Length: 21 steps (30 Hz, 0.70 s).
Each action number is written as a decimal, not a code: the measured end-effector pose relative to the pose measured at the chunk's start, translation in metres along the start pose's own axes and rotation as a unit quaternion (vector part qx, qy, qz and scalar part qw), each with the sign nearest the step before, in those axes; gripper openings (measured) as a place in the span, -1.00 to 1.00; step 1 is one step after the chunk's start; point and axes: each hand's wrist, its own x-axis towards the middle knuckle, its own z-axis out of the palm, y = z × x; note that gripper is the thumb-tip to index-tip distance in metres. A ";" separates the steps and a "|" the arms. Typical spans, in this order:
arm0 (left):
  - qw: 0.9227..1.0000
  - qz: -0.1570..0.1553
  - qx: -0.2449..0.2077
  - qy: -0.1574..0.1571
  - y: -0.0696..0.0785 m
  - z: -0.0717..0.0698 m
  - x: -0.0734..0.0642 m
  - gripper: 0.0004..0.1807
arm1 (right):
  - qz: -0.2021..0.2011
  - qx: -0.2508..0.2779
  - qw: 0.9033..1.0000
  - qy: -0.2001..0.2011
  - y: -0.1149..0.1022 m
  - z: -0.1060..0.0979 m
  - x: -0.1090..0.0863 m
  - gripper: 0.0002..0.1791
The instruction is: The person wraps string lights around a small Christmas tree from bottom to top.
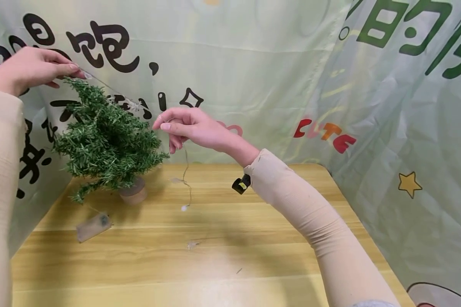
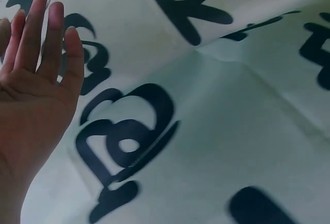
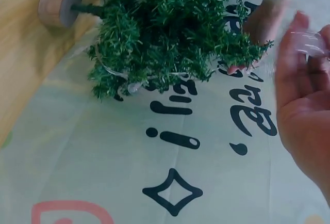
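Left grip [image 1: 36, 68] just above tree [image 1: 105, 138], right grip [image 1: 194, 128] beside it, both pinching light string [image 1: 134, 105] between

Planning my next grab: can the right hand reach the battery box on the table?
Probably yes: the tabletop in front of the battery box looks unobstructed, though the right hand may have to release the fairy lights.
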 end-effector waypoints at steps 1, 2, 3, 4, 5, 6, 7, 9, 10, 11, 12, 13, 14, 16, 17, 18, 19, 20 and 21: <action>1.000 -0.005 -0.008 0.005 -0.003 0.002 -0.001 -0.74 | -0.005 0.010 1.000 -0.001 0.000 0.001 -0.001 -0.75; 1.000 -0.007 -0.016 0.009 -0.007 0.004 -0.002 -0.73 | -0.007 0.017 1.000 0.003 0.000 0.002 -0.001 -0.74; 0.999 -0.008 -0.032 0.012 -0.010 0.005 -0.004 -0.72 | -0.006 0.021 1.000 0.007 0.000 0.003 -0.001 -0.73; 0.999 -0.011 -0.045 0.017 -0.013 0.007 -0.006 -0.74 | -0.007 0.023 1.000 0.011 0.000 0.004 -0.001 -0.72; 0.998 -0.013 -0.065 0.020 -0.016 0.008 -0.007 -0.76 | -0.008 0.028 0.999 0.013 0.000 0.004 -0.001 -0.71; 0.995 -0.016 -0.091 0.021 -0.018 0.010 -0.009 -0.79 | -0.010 0.036 0.999 0.015 0.000 0.005 0.000 -0.70; 0.993 -0.017 -0.117 0.022 -0.021 0.011 -0.011 -0.81 | -0.010 0.045 0.999 0.016 0.001 0.006 0.000 -0.70; 0.987 -0.019 -0.160 0.025 -0.025 0.014 -0.014 -0.83 | -0.017 0.060 0.998 0.014 0.001 0.008 0.003 -0.66; 0.983 -0.022 -0.179 0.027 -0.027 0.016 -0.015 -0.84 | -0.023 0.065 0.998 0.011 0.001 0.010 0.004 -0.63; 0.980 -0.023 -0.197 0.030 -0.029 0.017 -0.016 -0.84 | -0.028 0.068 0.997 0.008 0.001 0.011 0.005 -0.61; 0.977 -0.025 -0.211 0.032 -0.030 0.019 -0.016 -0.83 | -0.033 0.067 0.997 0.006 0.001 0.013 0.006 -0.58; 0.975 -0.024 -0.219 0.033 -0.032 0.020 -0.017 -0.82 | -0.036 0.063 0.997 0.004 0.000 0.014 0.008 -0.54; 0.973 -0.023 -0.228 0.031 -0.033 0.021 -0.017 -0.80 | -0.038 0.059 0.998 0.002 -0.002 0.016 0.009 -0.51; 0.969 -0.022 -0.244 0.020 -0.036 0.021 -0.018 -0.76 | -0.043 0.053 0.998 0.005 -0.007 0.020 0.014 -0.45; 0.967 -0.019 -0.253 0.012 -0.037 0.021 -0.018 -0.74 | -0.045 0.050 0.998 0.009 -0.011 0.022 0.016 -0.43; 0.965 -0.017 -0.263 0.001 -0.038 0.020 -0.017 -0.70 | -0.043 0.047 0.998 0.015 -0.015 0.025 0.018 -0.42; 0.962 -0.014 -0.271 -0.008 -0.039 0.020 -0.017 -0.67 | -0.044 0.044 0.998 0.018 -0.020 0.027 0.021 -0.40; 0.958 -0.013 -0.285 -0.016 -0.039 0.019 -0.017 -0.65 | -0.043 0.041 0.998 0.020 -0.025 0.029 0.023 -0.39; 0.953 -0.014 -0.301 -0.021 -0.040 0.019 -0.017 -0.61 | -0.040 0.033 0.998 0.019 -0.029 0.031 0.025 -0.39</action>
